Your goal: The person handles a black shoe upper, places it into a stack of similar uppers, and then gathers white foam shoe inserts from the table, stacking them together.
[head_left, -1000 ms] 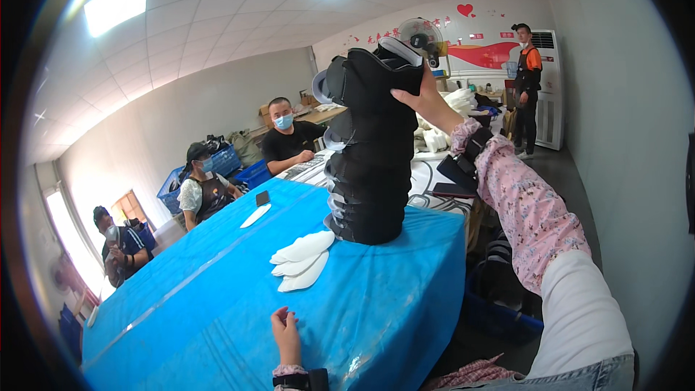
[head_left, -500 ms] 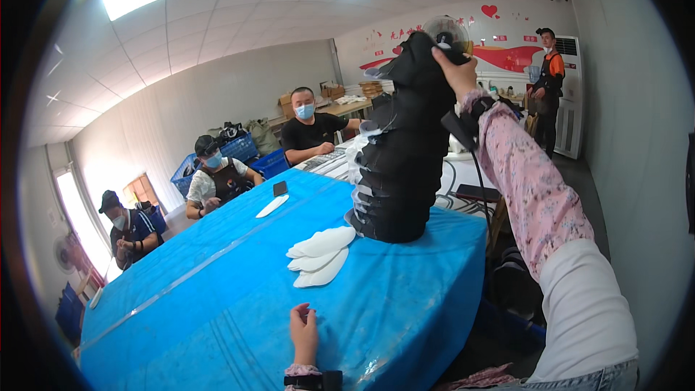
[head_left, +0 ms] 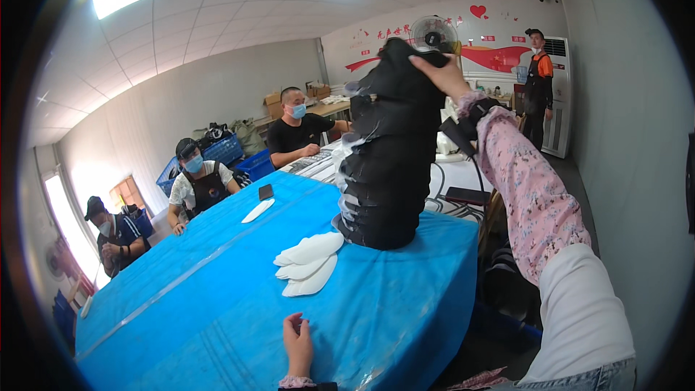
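A tall, slightly leaning stack of black fabric pieces (head_left: 387, 166) with pale, thin edges showing on its left side stands near the right side of the blue-covered table (head_left: 217, 297). At its top, my right hand (head_left: 443, 74) grips the uppermost black piece, thumb on the near side; the other fingers are mostly hidden behind it. Several white insole-shaped pieces (head_left: 310, 264) lie fanned out left of the stack's base. My left hand (head_left: 297, 344) is at the near part of the table, below these white pieces, its fingers loosely bent and apart, holding nothing.
A phone (head_left: 266, 192) and another white piece (head_left: 258, 210) lie farther off on the blue cover. A dark flat device (head_left: 467, 195) rests on the patterned table behind the stack. Three seated people are along the far left side; another person (head_left: 538, 83) stands at the back right.
The view has shifted slightly, so the scene sits farther left. My right hand has come slightly down with the top black piece, which now hangs over the upper stack. My left hand stays low.
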Demonstrator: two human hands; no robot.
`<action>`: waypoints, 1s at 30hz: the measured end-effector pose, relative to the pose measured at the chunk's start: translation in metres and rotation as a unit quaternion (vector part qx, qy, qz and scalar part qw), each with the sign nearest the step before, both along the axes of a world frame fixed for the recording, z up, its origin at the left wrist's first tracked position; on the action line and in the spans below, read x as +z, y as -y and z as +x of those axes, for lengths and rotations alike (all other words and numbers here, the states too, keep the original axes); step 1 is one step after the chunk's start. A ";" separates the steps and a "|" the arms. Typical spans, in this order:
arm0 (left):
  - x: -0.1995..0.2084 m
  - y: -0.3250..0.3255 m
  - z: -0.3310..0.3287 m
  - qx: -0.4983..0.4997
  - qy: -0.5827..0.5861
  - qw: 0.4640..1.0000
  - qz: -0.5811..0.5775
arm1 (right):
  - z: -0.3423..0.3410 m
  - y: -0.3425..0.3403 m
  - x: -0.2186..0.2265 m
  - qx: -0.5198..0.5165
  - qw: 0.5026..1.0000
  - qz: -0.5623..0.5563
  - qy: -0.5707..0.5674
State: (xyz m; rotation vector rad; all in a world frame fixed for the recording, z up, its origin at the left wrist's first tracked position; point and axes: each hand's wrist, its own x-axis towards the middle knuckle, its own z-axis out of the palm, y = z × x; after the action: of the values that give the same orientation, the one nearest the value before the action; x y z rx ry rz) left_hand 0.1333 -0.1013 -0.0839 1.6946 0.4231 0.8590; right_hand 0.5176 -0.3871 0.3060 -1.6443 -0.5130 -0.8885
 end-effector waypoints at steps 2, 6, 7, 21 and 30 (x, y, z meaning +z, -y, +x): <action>-0.002 -0.005 -0.007 0.013 -0.031 0.999 0.012 | -0.020 -0.035 -0.011 0.031 0.998 -0.055 -0.002; -0.001 0.000 0.004 -0.003 -0.015 1.000 0.005 | -0.031 -0.043 -0.024 -0.051 0.994 -0.015 0.095; -0.002 -0.001 0.002 0.019 -0.024 0.999 0.008 | -0.035 -0.049 -0.042 -0.055 0.992 -0.001 0.112; 0.253 0.077 0.038 -0.163 0.163 0.973 0.026 | -0.137 -0.003 -0.087 0.438 0.894 -0.024 0.094; 0.162 0.036 -0.085 -0.060 0.100 0.986 -0.122 | -0.024 -0.059 -0.303 0.239 0.961 0.018 -0.140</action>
State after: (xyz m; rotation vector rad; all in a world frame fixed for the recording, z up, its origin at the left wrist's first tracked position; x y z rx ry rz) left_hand 0.0481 -0.1375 0.0780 1.3795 0.2751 0.8435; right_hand 0.4931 -0.3276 0.0029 -1.4891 -0.6541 -0.2997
